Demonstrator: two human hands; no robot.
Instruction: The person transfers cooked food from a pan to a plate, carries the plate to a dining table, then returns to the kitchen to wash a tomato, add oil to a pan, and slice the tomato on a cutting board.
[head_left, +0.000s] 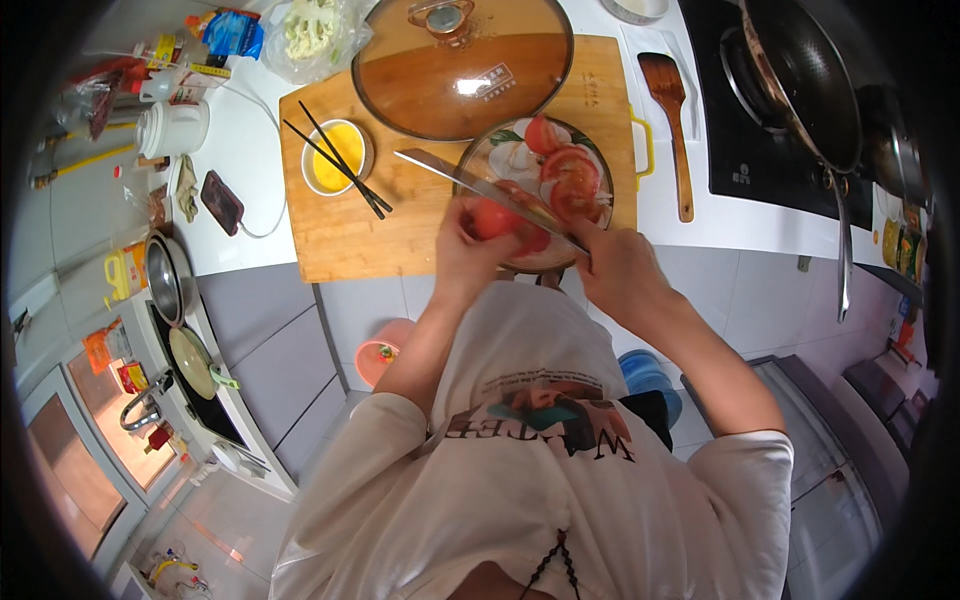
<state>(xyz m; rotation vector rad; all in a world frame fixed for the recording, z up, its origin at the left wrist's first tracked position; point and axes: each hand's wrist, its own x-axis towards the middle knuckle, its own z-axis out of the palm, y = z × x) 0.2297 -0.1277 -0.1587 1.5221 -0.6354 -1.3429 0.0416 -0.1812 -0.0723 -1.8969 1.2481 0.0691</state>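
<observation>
My left hand (474, 251) is closed around a red tomato (495, 219) above the near left part of a patterned plate (504, 161). In my right hand (621, 271) is the handle of a kitchen knife (480, 184). Its blade slants up to the left across the plate, over the tomato; whether the edge is in the flesh I cannot tell. Cut tomato pieces (571, 174) lie on the plate's right side. The plate rests on a wooden cutting board (405, 247). Part of the tomato is hidden by my fingers and the blade.
On the board, black chopsticks (349, 166) lie across a bowl of beaten egg (335, 147), and a glass lid (420, 82) sits behind the plate. To the right are a wooden spatula (675, 127) and a wok (810, 82) on the black cooktop (739, 171). Bagged cauliflower (310, 34) stands back left.
</observation>
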